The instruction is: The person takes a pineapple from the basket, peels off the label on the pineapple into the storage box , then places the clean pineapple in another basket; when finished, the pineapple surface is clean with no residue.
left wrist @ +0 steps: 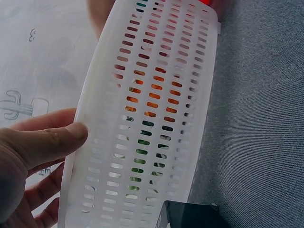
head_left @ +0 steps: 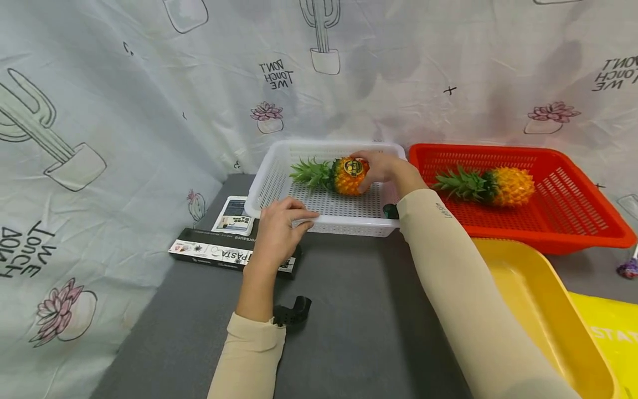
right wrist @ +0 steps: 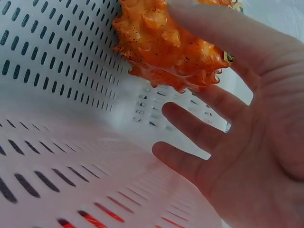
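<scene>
A pineapple (head_left: 344, 182) with a round dark label lies on its side in the white perforated basket (head_left: 349, 220), its leafy crown to the left. My right hand (head_left: 381, 166) reaches into that basket and grips the fruit's base between thumb and forefinger. In the right wrist view the other fingers are spread below the orange, knobbly pineapple (right wrist: 161, 47). With thumb and fingers on either side, my left hand (head_left: 281, 228) pinches the white basket's near rim. The left wrist view shows the thumb on the rim, and the pineapple's orange and green through the slots.
To the right stands a red basket (head_left: 538, 237) holding another pineapple (head_left: 513, 187). A yellow tray (head_left: 518, 282) and a yellow bag (head_left: 608, 332) lie nearer. Left of the white basket are a dark pasta box (head_left: 209, 251) and a printed packet (head_left: 233, 216). A patterned curtain hangs behind.
</scene>
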The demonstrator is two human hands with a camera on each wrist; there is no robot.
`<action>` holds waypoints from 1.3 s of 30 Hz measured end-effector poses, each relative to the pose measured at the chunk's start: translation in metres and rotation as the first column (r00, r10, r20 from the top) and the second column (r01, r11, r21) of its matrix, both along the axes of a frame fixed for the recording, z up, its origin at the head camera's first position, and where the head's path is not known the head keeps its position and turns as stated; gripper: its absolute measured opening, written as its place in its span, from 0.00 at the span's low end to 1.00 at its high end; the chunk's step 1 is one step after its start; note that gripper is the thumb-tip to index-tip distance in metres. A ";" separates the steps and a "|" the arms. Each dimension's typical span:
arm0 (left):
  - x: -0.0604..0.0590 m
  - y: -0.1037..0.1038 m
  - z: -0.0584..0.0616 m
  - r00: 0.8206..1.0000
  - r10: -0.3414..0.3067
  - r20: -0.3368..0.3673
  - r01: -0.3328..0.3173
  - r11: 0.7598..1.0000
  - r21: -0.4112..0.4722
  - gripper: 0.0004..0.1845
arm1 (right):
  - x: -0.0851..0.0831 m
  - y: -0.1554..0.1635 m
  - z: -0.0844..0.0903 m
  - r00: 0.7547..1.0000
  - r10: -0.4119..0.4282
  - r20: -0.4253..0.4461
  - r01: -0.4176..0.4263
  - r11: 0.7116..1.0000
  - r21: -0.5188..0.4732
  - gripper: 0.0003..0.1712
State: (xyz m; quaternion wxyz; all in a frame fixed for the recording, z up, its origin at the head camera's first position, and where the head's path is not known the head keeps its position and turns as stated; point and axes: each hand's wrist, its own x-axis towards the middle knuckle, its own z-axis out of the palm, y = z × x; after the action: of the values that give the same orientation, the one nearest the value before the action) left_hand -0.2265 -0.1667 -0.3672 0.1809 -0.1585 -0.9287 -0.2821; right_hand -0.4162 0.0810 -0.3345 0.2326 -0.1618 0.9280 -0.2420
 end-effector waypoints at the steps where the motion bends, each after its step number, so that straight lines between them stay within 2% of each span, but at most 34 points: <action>1: 0.001 -0.001 -0.001 1.000 0.005 -0.003 -0.005 1.000 0.002 0.11 | 0.000 -0.001 -0.001 1.000 0.002 -0.001 -0.002 1.000 -0.007 0.58; 8: 0.002 -0.002 0.000 1.000 0.015 0.000 -0.015 1.000 -0.015 0.11 | -0.004 -0.001 -0.007 0.999 0.026 -0.033 -0.027 0.999 -0.030 0.56; 15: 0.000 0.002 0.005 1.000 0.016 -0.002 -0.016 0.999 -0.031 0.12 | -0.008 0.004 -0.004 1.000 -0.010 -0.024 0.008 0.999 -0.054 0.55; 20: 0.001 0.001 0.003 1.000 0.019 0.001 -0.019 1.000 -0.024 0.11 | -0.008 0.004 -0.005 1.000 -0.013 -0.011 0.012 0.998 -0.064 0.54; 28: 0.001 0.000 0.001 1.000 0.014 0.023 -0.014 1.000 -0.024 0.11 | -0.006 0.005 -0.010 0.999 -0.020 -0.041 0.017 0.996 -0.084 0.49; 33: 0.001 0.000 0.001 1.000 0.008 0.027 -0.008 1.000 -0.025 0.11 | -0.003 0.008 -0.010 0.998 -0.053 0.024 0.056 0.989 -0.141 0.49; 39: 0.001 0.000 0.003 0.999 0.012 0.036 -0.011 1.000 -0.019 0.11 | 0.001 0.009 -0.005 0.984 -0.082 0.160 0.127 0.945 -0.301 0.49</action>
State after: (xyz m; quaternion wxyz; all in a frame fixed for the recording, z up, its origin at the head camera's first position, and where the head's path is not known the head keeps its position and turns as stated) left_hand -0.2254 -0.1663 -0.3640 0.1645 -0.1496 -0.9353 -0.2752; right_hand -0.4149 0.0898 -0.3395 0.2579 -0.1288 0.8664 -0.4078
